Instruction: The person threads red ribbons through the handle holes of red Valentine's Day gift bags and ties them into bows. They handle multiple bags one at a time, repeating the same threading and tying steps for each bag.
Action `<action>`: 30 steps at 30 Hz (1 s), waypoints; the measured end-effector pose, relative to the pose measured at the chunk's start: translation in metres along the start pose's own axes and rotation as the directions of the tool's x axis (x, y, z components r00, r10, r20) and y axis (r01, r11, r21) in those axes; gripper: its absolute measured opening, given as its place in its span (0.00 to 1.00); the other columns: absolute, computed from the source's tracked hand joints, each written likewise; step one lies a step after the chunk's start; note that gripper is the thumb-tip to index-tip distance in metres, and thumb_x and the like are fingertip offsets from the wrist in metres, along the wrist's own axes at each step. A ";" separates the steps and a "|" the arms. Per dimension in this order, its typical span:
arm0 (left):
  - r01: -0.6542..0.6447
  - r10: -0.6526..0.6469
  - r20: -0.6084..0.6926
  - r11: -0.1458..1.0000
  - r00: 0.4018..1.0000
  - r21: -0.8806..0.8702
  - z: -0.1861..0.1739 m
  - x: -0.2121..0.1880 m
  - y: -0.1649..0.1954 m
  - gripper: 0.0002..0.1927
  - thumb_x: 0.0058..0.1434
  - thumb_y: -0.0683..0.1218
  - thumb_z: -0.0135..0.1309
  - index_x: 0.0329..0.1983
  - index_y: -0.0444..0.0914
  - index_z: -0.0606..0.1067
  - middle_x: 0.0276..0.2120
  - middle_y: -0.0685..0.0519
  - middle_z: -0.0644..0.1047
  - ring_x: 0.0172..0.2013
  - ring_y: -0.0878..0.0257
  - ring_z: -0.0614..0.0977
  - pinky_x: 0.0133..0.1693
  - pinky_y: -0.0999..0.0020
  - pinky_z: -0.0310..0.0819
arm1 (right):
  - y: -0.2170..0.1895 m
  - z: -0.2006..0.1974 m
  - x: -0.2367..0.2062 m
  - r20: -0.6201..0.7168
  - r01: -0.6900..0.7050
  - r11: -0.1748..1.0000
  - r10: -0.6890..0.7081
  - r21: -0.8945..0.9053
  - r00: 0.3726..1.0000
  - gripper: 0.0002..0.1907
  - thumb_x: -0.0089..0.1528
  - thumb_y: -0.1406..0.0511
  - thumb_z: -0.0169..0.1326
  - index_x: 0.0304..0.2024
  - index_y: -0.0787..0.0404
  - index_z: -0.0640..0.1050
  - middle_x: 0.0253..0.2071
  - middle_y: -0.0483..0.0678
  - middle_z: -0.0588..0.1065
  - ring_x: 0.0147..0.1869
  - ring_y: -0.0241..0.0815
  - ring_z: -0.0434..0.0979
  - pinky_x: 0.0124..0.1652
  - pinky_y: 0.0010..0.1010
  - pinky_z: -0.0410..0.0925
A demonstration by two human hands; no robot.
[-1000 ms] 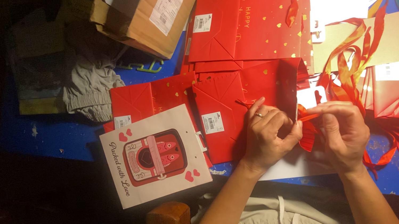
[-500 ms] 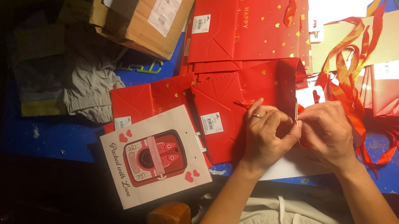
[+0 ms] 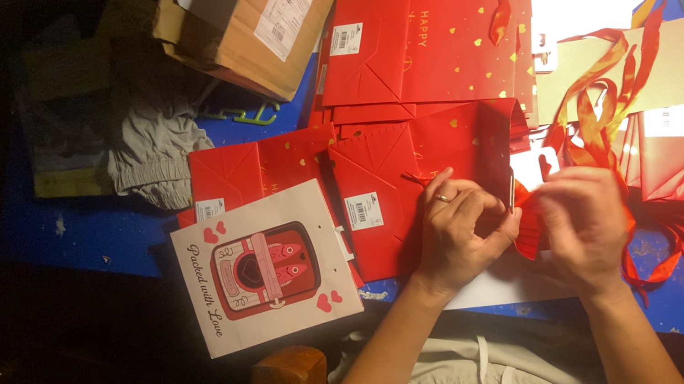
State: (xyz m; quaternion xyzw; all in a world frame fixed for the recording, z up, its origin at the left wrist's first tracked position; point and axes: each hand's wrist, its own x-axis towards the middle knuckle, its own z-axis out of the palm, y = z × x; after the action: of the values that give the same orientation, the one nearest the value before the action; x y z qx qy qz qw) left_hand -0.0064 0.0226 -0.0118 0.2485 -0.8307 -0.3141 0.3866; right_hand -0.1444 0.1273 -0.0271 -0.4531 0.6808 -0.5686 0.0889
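Red gift bag (image 3: 416, 189) under two hands: left hand (image 3: 460, 232), right hand (image 3: 584, 225).

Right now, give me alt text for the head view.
A person's left hand pins a flat red gift bag on a blue table while the right hand works a red ribbon at its edge. More red bags, a cardboard box and a cream bag surround them.

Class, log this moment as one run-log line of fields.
left hand: pressing on flat red gift bag | right hand: at red ribbon, blurred | surface: blue table | nearby: cardboard box, cream bag
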 end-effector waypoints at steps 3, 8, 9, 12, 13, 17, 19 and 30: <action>0.006 -0.006 -0.005 1.000 1.000 -0.018 0.000 0.000 0.000 0.09 0.59 0.47 0.64 0.32 0.41 0.74 0.29 0.59 0.76 0.41 0.60 0.80 0.67 0.51 0.64 | -0.006 0.001 0.005 0.119 0.120 0.981 -0.102 -0.154 0.988 0.14 0.60 0.72 0.59 0.48 0.62 0.78 0.52 0.55 0.72 0.58 0.51 0.73 0.57 0.38 0.67; -0.004 0.003 -0.007 1.000 1.000 -0.005 -0.001 0.000 0.001 0.09 0.59 0.47 0.64 0.31 0.41 0.74 0.29 0.59 0.76 0.42 0.59 0.80 0.67 0.51 0.64 | -0.011 0.002 0.009 0.164 0.124 0.968 -0.090 -0.216 0.982 0.15 0.56 0.73 0.60 0.46 0.61 0.79 0.53 0.52 0.74 0.59 0.50 0.71 0.58 0.41 0.65; -0.008 0.008 -0.006 1.000 1.000 -0.001 -0.001 0.000 0.001 0.10 0.60 0.47 0.64 0.31 0.42 0.74 0.29 0.59 0.76 0.42 0.59 0.80 0.67 0.51 0.64 | -0.011 0.002 0.008 0.163 0.115 0.968 -0.078 -0.225 0.983 0.13 0.56 0.73 0.60 0.44 0.61 0.79 0.52 0.52 0.74 0.58 0.50 0.71 0.57 0.40 0.65; -0.015 0.015 0.000 1.000 1.000 0.014 -0.002 0.000 0.001 0.10 0.59 0.46 0.65 0.29 0.42 0.73 0.27 0.59 0.75 0.40 0.60 0.80 0.67 0.51 0.64 | -0.008 0.003 0.006 0.119 0.061 0.976 -0.037 -0.207 0.992 0.08 0.60 0.73 0.59 0.42 0.61 0.79 0.50 0.51 0.73 0.55 0.49 0.72 0.54 0.37 0.66; -0.016 0.016 -0.005 1.000 1.000 0.009 -0.002 0.000 0.001 0.10 0.59 0.46 0.64 0.28 0.42 0.73 0.27 0.59 0.75 0.40 0.60 0.80 0.67 0.52 0.64 | -0.008 0.002 0.006 0.081 0.028 0.985 -0.015 -0.171 0.997 0.07 0.63 0.73 0.58 0.43 0.61 0.78 0.50 0.50 0.73 0.54 0.47 0.72 0.54 0.35 0.67; -0.018 0.018 -0.007 1.000 1.000 0.001 -0.002 0.001 0.000 0.10 0.58 0.46 0.64 0.28 0.41 0.73 0.27 0.58 0.76 0.40 0.60 0.80 0.67 0.52 0.64 | -0.009 0.001 0.007 -0.065 -0.368 0.821 0.436 0.437 0.897 0.03 0.65 0.68 0.54 0.42 0.55 0.76 0.51 0.46 0.69 0.44 0.40 0.77 0.44 0.29 0.73; -0.018 0.018 -0.008 1.000 1.000 0.002 -0.003 0.001 0.000 0.10 0.58 0.46 0.64 0.28 0.41 0.73 0.27 0.58 0.76 0.40 0.60 0.80 0.67 0.52 0.64 | -0.013 0.004 0.008 -0.057 -0.233 0.920 0.263 0.315 0.963 0.10 0.64 0.69 0.55 0.48 0.59 0.73 0.55 0.49 0.66 0.50 0.38 0.76 0.51 0.28 0.72; -0.030 0.030 -0.006 0.999 1.000 0.014 -0.003 0.000 0.000 0.10 0.58 0.46 0.64 0.29 0.42 0.73 0.28 0.57 0.75 0.42 0.60 0.80 0.67 0.53 0.63 | -0.005 0.002 0.007 0.191 0.136 0.963 -0.092 -0.232 0.977 0.14 0.54 0.73 0.62 0.44 0.60 0.79 0.49 0.51 0.75 0.55 0.51 0.71 0.55 0.41 0.65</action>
State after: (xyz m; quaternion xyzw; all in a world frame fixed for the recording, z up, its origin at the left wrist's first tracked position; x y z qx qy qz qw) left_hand -0.0043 0.0214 -0.0103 0.2394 -0.8354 -0.3018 0.3921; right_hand -0.1442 0.1209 -0.0209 -0.5483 0.7073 -0.4420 0.0604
